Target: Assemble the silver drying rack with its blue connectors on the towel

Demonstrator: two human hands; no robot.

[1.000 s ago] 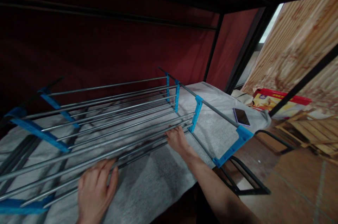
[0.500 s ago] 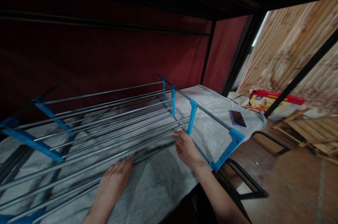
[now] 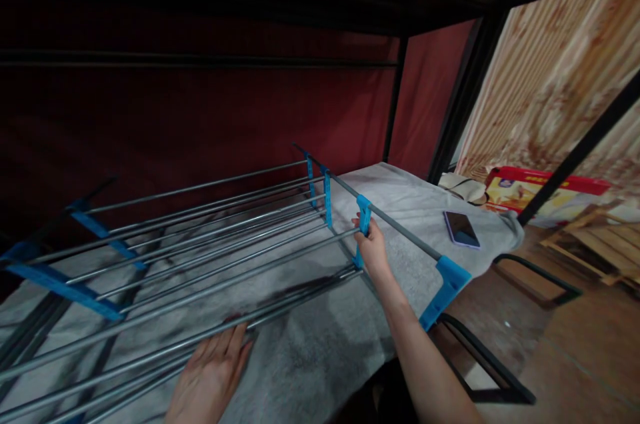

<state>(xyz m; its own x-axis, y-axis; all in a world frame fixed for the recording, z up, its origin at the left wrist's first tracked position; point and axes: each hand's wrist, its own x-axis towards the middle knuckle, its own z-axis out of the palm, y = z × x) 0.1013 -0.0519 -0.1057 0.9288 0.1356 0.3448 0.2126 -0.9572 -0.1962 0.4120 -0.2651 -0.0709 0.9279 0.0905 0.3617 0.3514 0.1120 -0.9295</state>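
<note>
A rack of grey metal tubes [image 3: 200,241] with blue plastic connectors lies on its side on a grey cloth. My right hand [image 3: 371,244] is closed round a blue connector [image 3: 364,211] at the rack's right part, its fingers partly behind it. My left hand [image 3: 213,357] rests on the nearer tubes at the bottom, fingers extended and lying flat, their tips just over a tube. Another blue connector [image 3: 445,284] is at the near right corner, beside my right forearm. Several loose-looking tubes [image 3: 300,297] lie close together between my hands.
On the cloth [image 3: 400,187] at the right lies a phone [image 3: 462,229]. Black bed-frame posts [image 3: 395,101] and bars stand round the surface. Beyond are a red and yellow box [image 3: 530,194], wooden slats [image 3: 595,244] and black metal loops [image 3: 485,357].
My right hand has moved up and right from the tube ends onto the blue connector and closed on it. My left hand has shifted slightly down. The view has turned a little.
</note>
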